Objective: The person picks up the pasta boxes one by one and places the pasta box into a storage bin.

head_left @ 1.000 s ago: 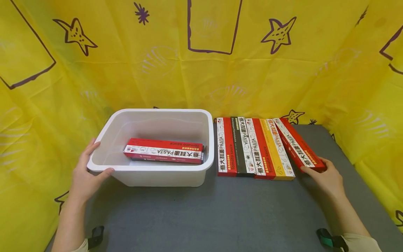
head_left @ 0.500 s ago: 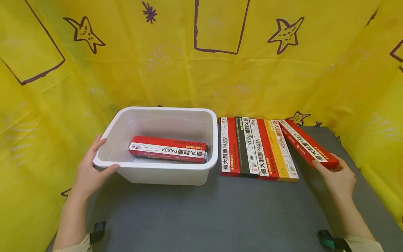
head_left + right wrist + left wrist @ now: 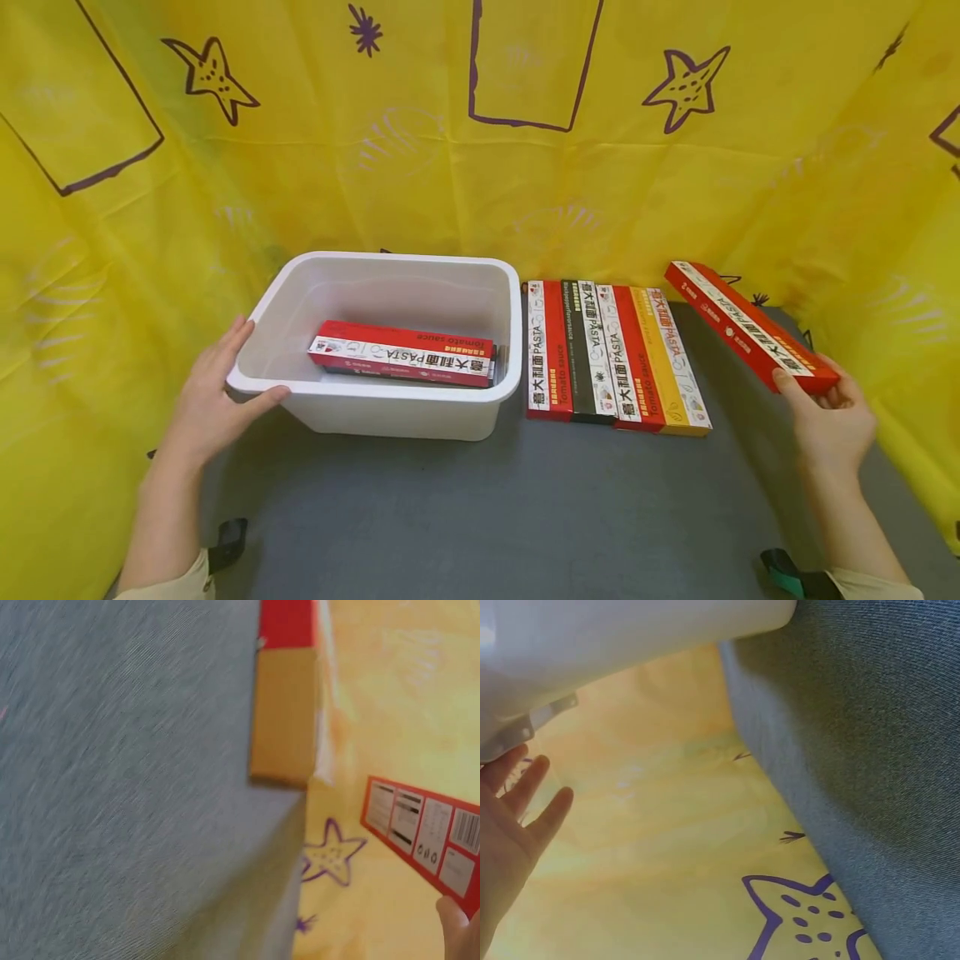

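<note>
My right hand pinches a red pasta box by its near end, thumb on the side facing me. The box slants with its far end up and away, over the table. In the right wrist view the box's printed label side shows beside my thumb. My left hand rests on the near left corner of a white plastic bin, thumb over the front rim. The left wrist view shows its fingers spread and fairly straight below the rim. Inside the bin lies another red pasta box, on top of a darker one.
Right of the bin, several pasta boxes lie side by side: red, black, red again and yellow. A yellow patterned cloth hangs behind and at both sides of the grey table.
My right hand has lifted the red pasta box from the right end of the row and carried it up and to the right. My left hand stays at the bin's corner.
</note>
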Available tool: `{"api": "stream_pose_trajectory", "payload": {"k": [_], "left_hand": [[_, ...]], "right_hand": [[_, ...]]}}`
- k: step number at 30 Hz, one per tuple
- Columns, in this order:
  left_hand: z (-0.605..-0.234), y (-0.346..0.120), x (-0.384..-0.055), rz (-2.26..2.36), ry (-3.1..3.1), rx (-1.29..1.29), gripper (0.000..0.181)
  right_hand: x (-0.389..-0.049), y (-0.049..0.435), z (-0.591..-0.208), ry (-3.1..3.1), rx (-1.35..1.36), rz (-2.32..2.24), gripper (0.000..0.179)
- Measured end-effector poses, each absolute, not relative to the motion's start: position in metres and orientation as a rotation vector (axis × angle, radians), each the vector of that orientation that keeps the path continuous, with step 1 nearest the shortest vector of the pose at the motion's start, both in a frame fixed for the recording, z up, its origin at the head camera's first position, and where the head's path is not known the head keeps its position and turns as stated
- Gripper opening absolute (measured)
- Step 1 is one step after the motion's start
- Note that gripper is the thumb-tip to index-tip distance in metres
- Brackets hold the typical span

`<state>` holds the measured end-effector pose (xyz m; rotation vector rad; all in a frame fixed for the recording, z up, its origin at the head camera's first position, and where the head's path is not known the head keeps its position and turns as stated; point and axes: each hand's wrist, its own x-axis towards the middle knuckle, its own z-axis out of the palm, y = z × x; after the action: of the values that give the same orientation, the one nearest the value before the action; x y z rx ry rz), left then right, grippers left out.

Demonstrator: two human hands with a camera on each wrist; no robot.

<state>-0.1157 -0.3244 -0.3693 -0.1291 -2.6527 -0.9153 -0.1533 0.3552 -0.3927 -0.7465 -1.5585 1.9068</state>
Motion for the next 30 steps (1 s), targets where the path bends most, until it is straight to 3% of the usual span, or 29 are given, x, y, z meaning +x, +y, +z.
{"api": "stream_pose_trajectory", "payload": {"k": [30], "left_hand": [[-0.363,-0.318,-0.114,-0.731,-2.645,-0.075,0.087]], "right_hand": [[-0.136,0.265,-0.339,-1.510,0.136,2.231,0.039]]}}
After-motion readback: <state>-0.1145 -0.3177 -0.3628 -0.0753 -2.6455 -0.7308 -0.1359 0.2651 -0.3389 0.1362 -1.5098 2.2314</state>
